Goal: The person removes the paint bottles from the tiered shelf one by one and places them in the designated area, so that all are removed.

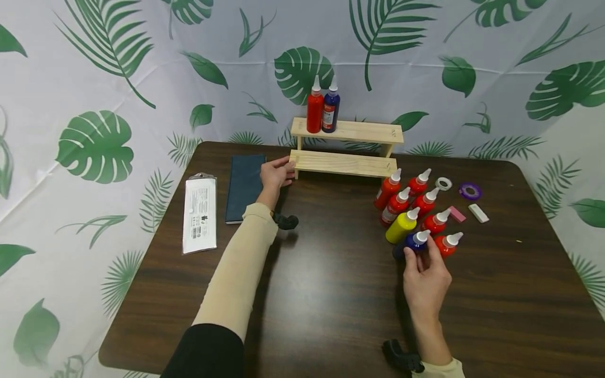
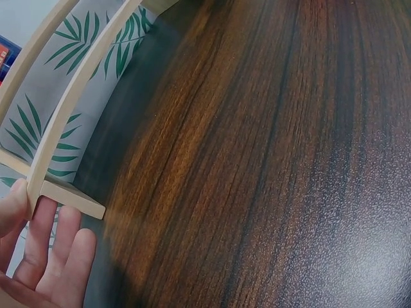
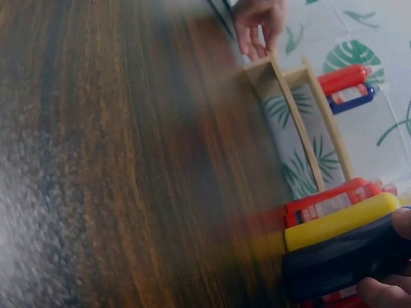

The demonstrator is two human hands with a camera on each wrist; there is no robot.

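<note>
My left hand [image 1: 276, 176] pinches the left end of a two-tier wooden shelf [image 1: 342, 163], thumb over the lower board and fingers beneath it, as the left wrist view shows. A red paint bottle [image 1: 314, 111] and a blue paint bottle [image 1: 330, 111] stand upright on the upper tier, towards its left. With thumb and fingers, my right hand [image 1: 427, 281] holds a dark blue paint bottle [image 3: 347, 260] near its white cap. Right beside that bottle are a yellow paint bottle [image 1: 402, 227] and several red paint bottles [image 1: 396, 206] grouped on the table.
Behind the bottles lie a white tape roll [image 1: 443, 179], a purple tape roll [image 1: 470, 187], a pink block [image 1: 456, 214] and a white block [image 1: 479, 213]. At the left are a dark blue notebook [image 1: 244, 186] and a white package [image 1: 199, 215]. A leaf-print cloth [image 1: 212, 105] hangs behind the table.
</note>
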